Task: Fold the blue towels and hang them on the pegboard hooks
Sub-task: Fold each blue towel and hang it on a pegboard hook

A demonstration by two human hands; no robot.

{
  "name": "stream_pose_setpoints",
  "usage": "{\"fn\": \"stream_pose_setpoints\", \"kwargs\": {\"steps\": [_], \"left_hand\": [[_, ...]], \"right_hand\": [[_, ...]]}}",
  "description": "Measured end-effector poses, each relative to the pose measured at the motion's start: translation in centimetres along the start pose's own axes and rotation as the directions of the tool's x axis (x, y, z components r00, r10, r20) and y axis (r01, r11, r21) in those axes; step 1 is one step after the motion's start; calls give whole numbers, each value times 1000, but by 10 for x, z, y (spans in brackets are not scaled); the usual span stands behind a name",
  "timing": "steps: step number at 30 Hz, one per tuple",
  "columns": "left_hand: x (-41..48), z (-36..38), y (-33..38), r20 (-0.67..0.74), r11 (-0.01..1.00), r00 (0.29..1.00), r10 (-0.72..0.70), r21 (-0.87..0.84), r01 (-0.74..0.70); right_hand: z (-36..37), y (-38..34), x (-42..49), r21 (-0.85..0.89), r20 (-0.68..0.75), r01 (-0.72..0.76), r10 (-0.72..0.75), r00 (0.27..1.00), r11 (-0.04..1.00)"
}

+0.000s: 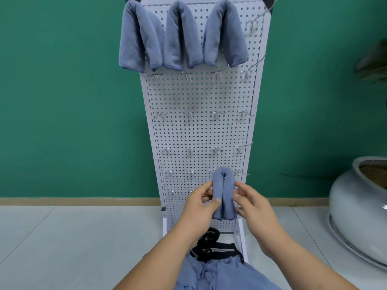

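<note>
A white pegboard (pixel 199 97) stands upright against the green wall, with rows of metal hooks (pixel 189 115). Three folded blue towels (pixel 183 36) hang side by side over its top row. Low on the board, a fourth folded blue towel (pixel 223 195) is draped double, its fold at the top near a lower hook. My left hand (pixel 200 203) pinches its left side between thumb and fingers. My right hand (pixel 254 203) touches its right side with its fingertips. The hook under this towel is hidden.
A pile of loose blue towels (pixel 219 275) lies at the bottom centre, partly over a black strap with a white stripe (pixel 217 249). A large white ceramic pot (pixel 360 210) stands on the floor at the right. Pale floor tiles (pixel 73 237) spread to the left.
</note>
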State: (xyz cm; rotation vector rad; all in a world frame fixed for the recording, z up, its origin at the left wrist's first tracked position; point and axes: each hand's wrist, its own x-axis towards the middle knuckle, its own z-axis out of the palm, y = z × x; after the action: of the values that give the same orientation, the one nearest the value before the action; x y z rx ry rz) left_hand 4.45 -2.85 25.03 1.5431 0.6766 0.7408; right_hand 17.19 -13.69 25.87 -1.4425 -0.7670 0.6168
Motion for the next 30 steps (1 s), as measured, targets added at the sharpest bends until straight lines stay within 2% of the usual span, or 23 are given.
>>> {"fn": "stream_pose_setpoints", "kwargs": {"steps": [6,11,16,23,30], "left_hand": [[-3,16,36,-37,990,991,128,58,-125],[16,24,86,-20,963,966,257,91,-254],[44,39,155,-20,909,912,409,92,-406],[73,58,248,-101,766,785,611,324,-555],[103,59,335,-194,684,672,715,390,-616]], "right_hand": [[0,-23,-6,-79,-88,136,-143,986,988],[-14,-76,9,-95,-136,257,-268,954,962],[-26,-143,37,-186,-239,377,-414,879,908],[-45,-232,73,-325,-338,500,-593,731,802],[-66,-314,114,-470,-396,510,-689,608,720]]}}
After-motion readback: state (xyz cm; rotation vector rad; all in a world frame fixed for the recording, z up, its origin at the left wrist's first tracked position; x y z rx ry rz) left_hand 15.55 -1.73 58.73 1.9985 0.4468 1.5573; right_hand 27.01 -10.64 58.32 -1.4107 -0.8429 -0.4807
